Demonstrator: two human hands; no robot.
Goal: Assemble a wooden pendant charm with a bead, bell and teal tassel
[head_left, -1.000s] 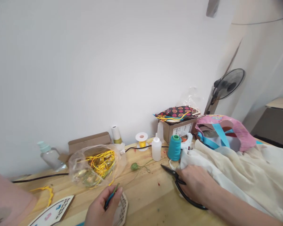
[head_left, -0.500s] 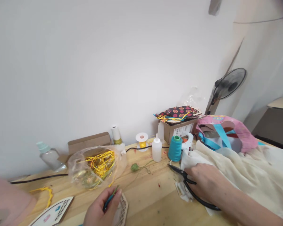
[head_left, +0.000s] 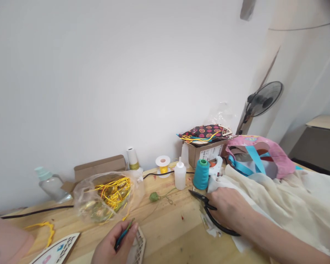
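At the lower centre, my left hand is closed, thumb and fingers pinching a dark blue cord with a green strand end at its top. A pale lattice-cut piece shows beside that hand, partly hidden by it. My right hand is closed at the black-handled scissors, whose blades point left over the table. Its fingertips are hidden from view. Crumpled cream cloth lies beside and behind the right hand. White paper scraps lie under the scissors' handle loop.
A teal thread cone, a white squeeze bottle and a yellow spool stand along the back. Left are a plastic bag of yellow cords and a clear spray bottle. A small green thread ball lies mid-table.
My right hand and the scissors have shifted slightly left and up. The left hand keeps its pinch. The whole view has shifted a little.
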